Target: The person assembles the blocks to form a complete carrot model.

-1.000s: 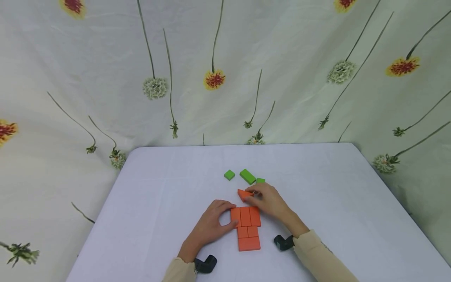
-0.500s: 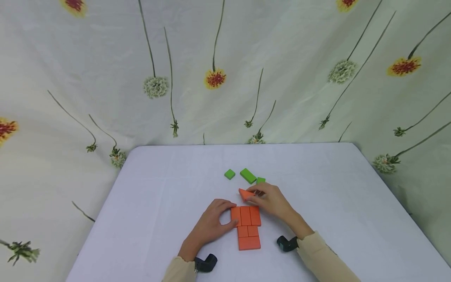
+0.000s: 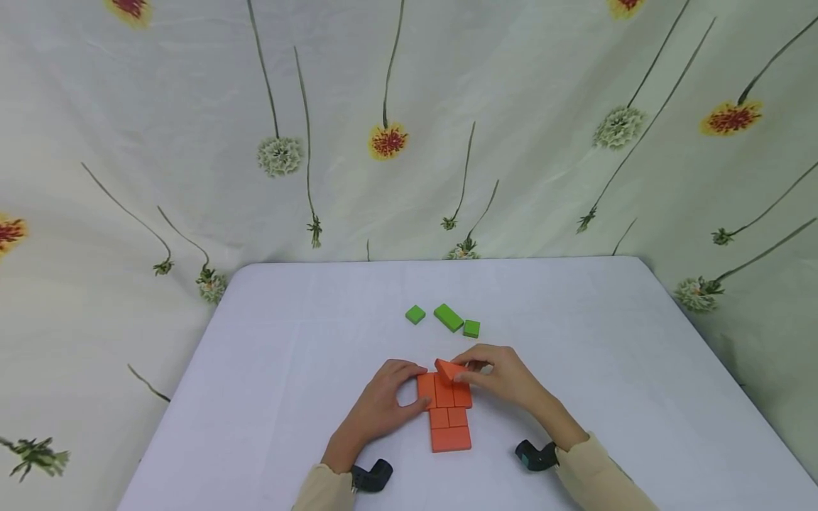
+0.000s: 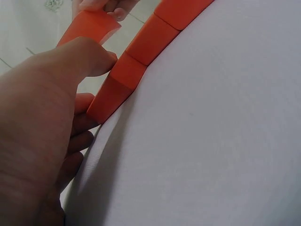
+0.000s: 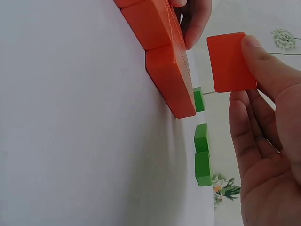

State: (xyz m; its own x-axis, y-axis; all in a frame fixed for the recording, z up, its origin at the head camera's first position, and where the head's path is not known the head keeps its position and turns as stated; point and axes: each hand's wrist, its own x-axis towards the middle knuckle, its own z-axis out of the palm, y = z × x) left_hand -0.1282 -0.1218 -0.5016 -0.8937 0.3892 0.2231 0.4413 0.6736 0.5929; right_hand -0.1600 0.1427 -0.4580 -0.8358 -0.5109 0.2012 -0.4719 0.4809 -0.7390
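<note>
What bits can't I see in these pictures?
Head view: the right end of the raised orange piece, hidden by the right hand.
Head view: the lower left corner of the left orange block, hidden by the left hand's thumb.
Left wrist view: most of the right hand, cut off by the top edge.
Right wrist view: most of the left hand, also cut off at the top.

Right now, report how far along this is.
Done, apparently: six orange blocks fitted together, held at one side by the left hand. In hand: a triangular orange block, pinched by the right hand, raised near their far edge. Remaining: probably setting that down; perhaps placing the three green blocks lying beyond.
</note>
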